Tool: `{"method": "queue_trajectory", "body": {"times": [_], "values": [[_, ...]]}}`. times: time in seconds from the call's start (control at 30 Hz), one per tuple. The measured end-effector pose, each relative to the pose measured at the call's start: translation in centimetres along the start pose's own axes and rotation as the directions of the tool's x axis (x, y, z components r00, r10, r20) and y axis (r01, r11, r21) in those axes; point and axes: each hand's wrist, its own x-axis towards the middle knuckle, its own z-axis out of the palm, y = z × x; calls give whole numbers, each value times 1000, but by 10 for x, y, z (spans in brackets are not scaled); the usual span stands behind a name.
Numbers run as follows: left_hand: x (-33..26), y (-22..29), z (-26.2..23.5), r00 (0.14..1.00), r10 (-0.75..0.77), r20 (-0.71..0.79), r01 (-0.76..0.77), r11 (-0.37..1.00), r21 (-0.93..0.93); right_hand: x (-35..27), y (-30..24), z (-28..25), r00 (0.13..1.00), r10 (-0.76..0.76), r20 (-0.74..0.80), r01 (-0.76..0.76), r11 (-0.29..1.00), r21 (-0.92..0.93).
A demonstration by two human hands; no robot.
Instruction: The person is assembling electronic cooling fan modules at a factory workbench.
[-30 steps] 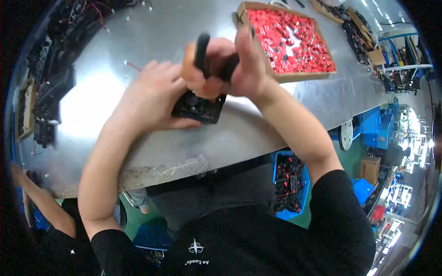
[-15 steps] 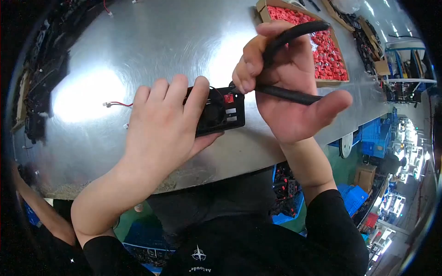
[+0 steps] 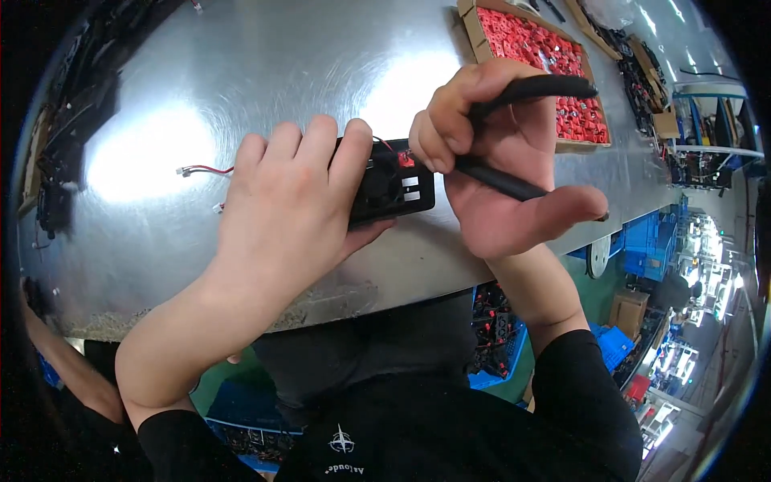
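My left hand (image 3: 287,210) lies palm down over a black box-shaped part (image 3: 393,186) on the metal table (image 3: 265,72), fingers wrapped over its far edge, gripping it. The part shows a small red piece and white labels at its right end. A thin red wire with a white plug (image 3: 201,170) sticks out to the left of my left hand. My right hand (image 3: 502,173) is closed around a thick black cable (image 3: 534,88) that loops over the fingers, its knuckles touching the part's right end.
A cardboard tray of several red parts (image 3: 554,48) sits at the table's far right. Dark cables and parts (image 3: 56,161) line the left edge. Blue bins (image 3: 498,353) stand under the table. Another person's arm (image 3: 56,361) shows at the lower left.
The black part has come down from a raised, tilted hold to lie flat on the table under my left hand. My right hand has shifted to its right end, still holding the cable.
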Motion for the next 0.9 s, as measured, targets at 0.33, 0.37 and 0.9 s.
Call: {"method": "queue_trajectory", "body": {"times": [0.33, 0.37, 0.9], "values": [[-2, 1, -2, 998, -51, 46, 53, 997, -49, -17, 16, 9, 970, -211, 120, 231, 954, -189], [-2, 1, -3, 997, -52, 54, 55, 998, -44, -17, 20, 5, 948, -269, 172, 303, 927, -220], [8, -21, 5, 993, 92, -81, -102, 986, -130, 5, 0, -19, 967, -184, 177, 122, 943, 310]]}}
